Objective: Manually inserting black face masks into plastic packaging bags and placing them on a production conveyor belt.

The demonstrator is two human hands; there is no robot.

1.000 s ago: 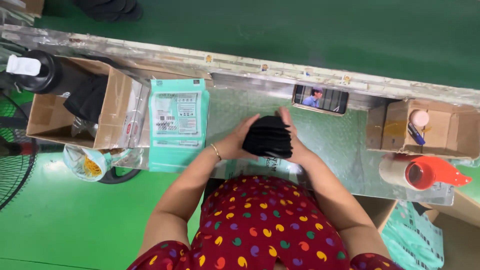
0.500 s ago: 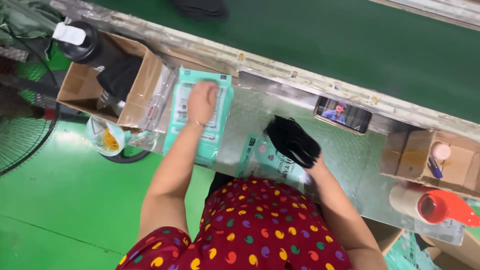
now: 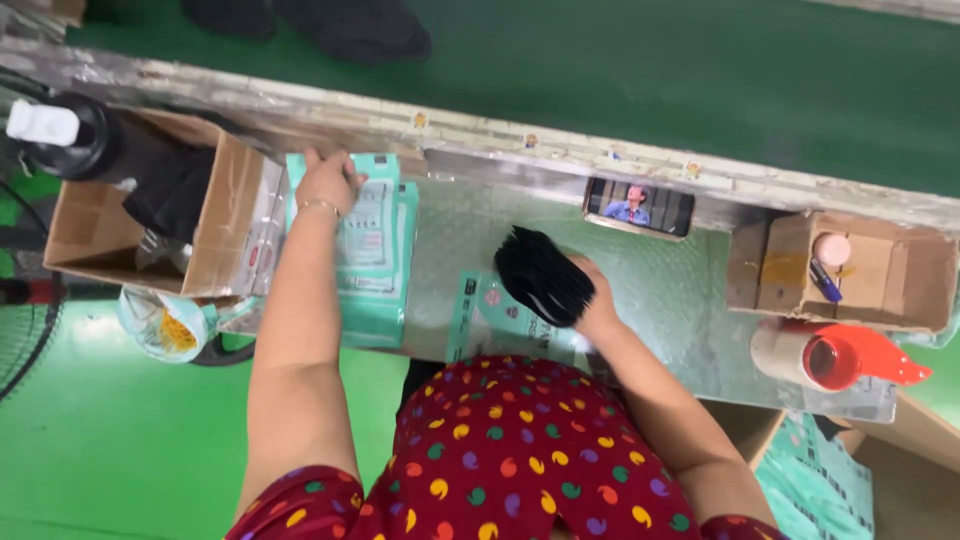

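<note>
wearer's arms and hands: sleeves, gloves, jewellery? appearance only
Both arms bare, no gloves. The left hand has a thin metal bangle at the wrist. The right hand shows nothing worn. Short sleeves of a dark red garment with multicoloured dots end high on the upper arms.

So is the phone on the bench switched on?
On: the phone, propped against the bench's back ledge, shows a lit picture on its screen.

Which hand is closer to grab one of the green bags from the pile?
Probably the left hand: it already rests on the stack of green bags. The right hand is busy holding a black bundle further along the table.
</note>
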